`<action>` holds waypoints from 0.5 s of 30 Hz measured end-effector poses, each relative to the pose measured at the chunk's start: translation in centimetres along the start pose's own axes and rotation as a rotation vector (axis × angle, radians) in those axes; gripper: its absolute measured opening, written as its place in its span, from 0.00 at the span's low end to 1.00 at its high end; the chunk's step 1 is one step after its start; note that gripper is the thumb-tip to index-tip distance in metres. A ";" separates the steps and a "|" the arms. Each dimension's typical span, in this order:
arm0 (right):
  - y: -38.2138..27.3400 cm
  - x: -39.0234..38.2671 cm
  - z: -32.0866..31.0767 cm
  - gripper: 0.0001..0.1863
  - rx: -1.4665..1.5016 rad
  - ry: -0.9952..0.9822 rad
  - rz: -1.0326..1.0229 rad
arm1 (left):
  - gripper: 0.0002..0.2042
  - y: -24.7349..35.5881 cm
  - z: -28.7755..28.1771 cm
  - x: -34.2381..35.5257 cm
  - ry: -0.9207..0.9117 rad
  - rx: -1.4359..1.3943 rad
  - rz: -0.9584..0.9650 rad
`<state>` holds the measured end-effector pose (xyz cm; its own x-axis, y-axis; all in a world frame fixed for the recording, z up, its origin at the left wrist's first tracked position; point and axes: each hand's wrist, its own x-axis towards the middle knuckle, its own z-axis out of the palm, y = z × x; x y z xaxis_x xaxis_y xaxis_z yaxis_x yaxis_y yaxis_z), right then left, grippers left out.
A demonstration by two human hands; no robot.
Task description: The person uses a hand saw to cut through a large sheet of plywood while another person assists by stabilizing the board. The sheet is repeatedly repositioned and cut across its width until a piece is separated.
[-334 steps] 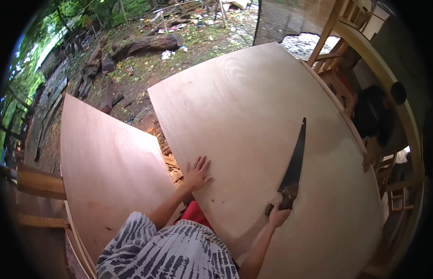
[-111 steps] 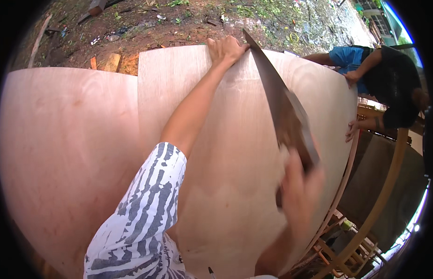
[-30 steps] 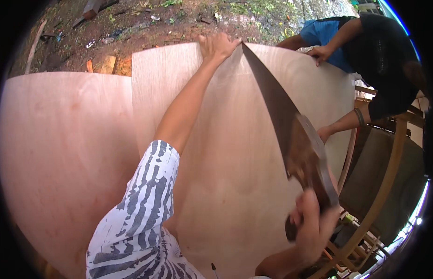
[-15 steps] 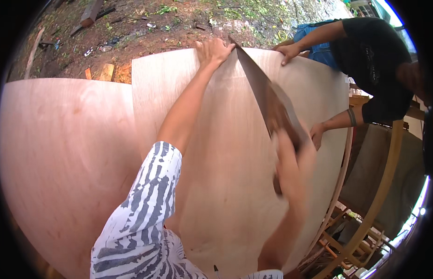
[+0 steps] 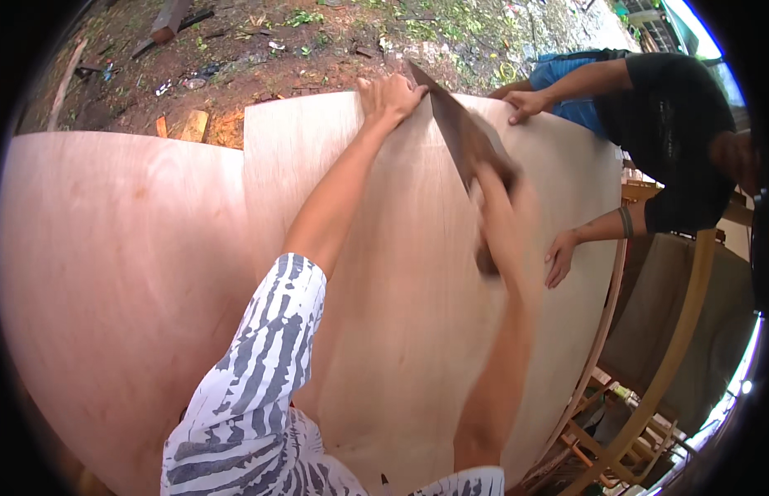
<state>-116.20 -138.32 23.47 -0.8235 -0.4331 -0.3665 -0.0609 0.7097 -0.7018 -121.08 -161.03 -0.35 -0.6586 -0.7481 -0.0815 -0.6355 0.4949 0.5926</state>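
A large pale plywood sheet [image 5: 384, 281] spreads out in front of me. My left hand [image 5: 390, 97] grips its far edge, fingers bent over it and thumb beside the saw blade. A handsaw [image 5: 452, 128] lies slantwise across the sheet, its narrow tip pointing past the far edge. My right hand [image 5: 498, 207], blurred by motion, is closed round the saw's dark wooden handle. A dark line runs from the edge along the blade; how deep the cut goes is hidden by the saw.
A co-worker in a dark shirt [image 5: 673, 124] leans in from the right, one hand [image 5: 529, 106] on the far edge and the other [image 5: 560, 255] on the sheet. Another plywood panel [image 5: 120, 273] is at left. Wooden frames [image 5: 640, 450] stand lower right; littered ground lies beyond.
My right hand has pushed the saw forward, toward the far edge. My left hand keeps its hold. The co-worker's nearer hand has opened out, fingers extended.
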 end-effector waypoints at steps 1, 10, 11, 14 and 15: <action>-1.8 -5.2 -3.1 0.26 0.028 0.003 0.088 | 0.25 0.6 0.0 0.3 -0.005 -0.020 -0.008; -4.5 -15.6 -7.4 0.32 0.233 -0.013 0.201 | 0.25 3.3 1.7 -0.4 -0.059 -0.029 -0.021; -2.7 -14.5 -5.1 0.31 0.018 -0.188 -0.060 | 0.26 0.4 1.3 -0.5 -0.005 0.002 -0.040; -2.5 -17.3 -6.0 0.30 -0.223 -0.108 -0.238 | 0.26 1.4 -0.2 0.7 0.013 -0.040 -0.024; -2.1 -18.2 -6.5 0.30 -0.199 -0.026 -0.188 | 0.26 0.8 -1.0 0.4 -0.032 -0.011 -0.031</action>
<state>-104.74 -128.29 35.62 -0.7724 -0.5801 -0.2584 -0.3236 0.7096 -0.6259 -121.52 -161.38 0.88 -0.6516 -0.7482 -0.1251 -0.6512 0.4670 0.5982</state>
